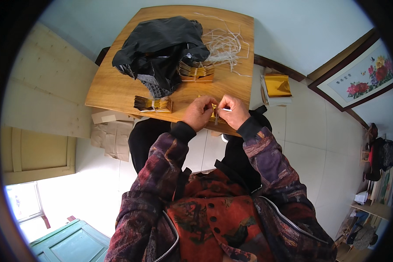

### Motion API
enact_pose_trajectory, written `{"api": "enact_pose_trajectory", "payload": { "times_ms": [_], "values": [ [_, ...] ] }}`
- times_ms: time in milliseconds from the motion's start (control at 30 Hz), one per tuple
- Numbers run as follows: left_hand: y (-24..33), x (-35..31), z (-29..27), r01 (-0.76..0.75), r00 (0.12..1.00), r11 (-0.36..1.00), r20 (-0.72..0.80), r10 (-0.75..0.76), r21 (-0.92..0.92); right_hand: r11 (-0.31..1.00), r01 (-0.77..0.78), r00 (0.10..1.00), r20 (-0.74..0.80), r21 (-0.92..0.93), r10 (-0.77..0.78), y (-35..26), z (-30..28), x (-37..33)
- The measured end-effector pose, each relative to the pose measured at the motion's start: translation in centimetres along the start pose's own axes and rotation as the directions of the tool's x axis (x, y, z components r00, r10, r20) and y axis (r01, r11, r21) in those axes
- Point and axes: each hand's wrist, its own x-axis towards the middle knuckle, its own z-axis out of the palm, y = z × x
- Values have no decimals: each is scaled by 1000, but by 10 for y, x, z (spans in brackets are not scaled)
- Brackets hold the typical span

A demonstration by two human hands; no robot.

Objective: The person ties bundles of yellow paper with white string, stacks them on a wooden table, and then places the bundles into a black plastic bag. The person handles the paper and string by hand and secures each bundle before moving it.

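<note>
At the near edge of the table, my left hand [199, 113] is closed in a pinch, and its fingertips hide whatever is in them. Close beside it, the thumb and finger of my right hand [234, 112] pinch a thin white strip [225, 109]. Below and between the hands lies a gold paper bundle [217, 118], mostly covered by them, with a pale strip across it. Another bundle of folded gold paper [153, 104], bound round its middle with a pale strip, lies to the left. A third bound bundle [196, 72] lies farther back.
A crumpled black plastic bag [161, 39] covers the table's back left. Loose white strips [227, 46] lie tangled at the back right of the wooden table [113, 85]. On the floor are a gold-topped paper stack [277, 86] at right and brown paper [113, 139] at left.
</note>
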Motion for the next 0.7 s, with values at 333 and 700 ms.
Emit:
{"api": "enact_pose_trajectory", "payload": {
  "times_ms": [333, 700],
  "values": [
    [-4, 2, 16, -173, 951, 950, -205, 229, 260, 991, 71, 989, -120, -109, -84, 0, 12, -7],
    [-5, 5, 8, -168, 977, 940, -75, 199, 296, 888, 231, 942, -136, -397, -306, 2, 21, -5]
  ]
}}
